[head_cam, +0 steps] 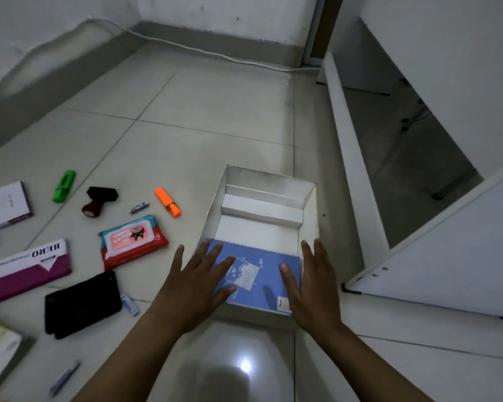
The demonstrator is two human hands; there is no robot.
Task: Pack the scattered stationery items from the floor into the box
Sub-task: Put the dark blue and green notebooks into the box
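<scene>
A white open box (308,224) stands on the tiled floor. A blue spiral notebook (263,278) lies in its near end. My left hand (195,285) rests with straight fingers on the notebook's left part. My right hand (312,285) lies flat along its right edge, thumb on the cover. Scattered on the floor to the left are an orange highlighter (168,202), a green highlighter (64,186), a black stamp (99,200), a small battery (139,206), a wipes pack (132,242), a black wallet (82,304) and a magenta HERO box (29,269).
A white book (6,206) lies at far left, a green-white booklet (0,343) at bottom left, a pen (64,378) near it, and a small tube (129,304) beside the wallet. White furniture panels (418,256) stand right of the box. A cable (215,55) runs along the far wall.
</scene>
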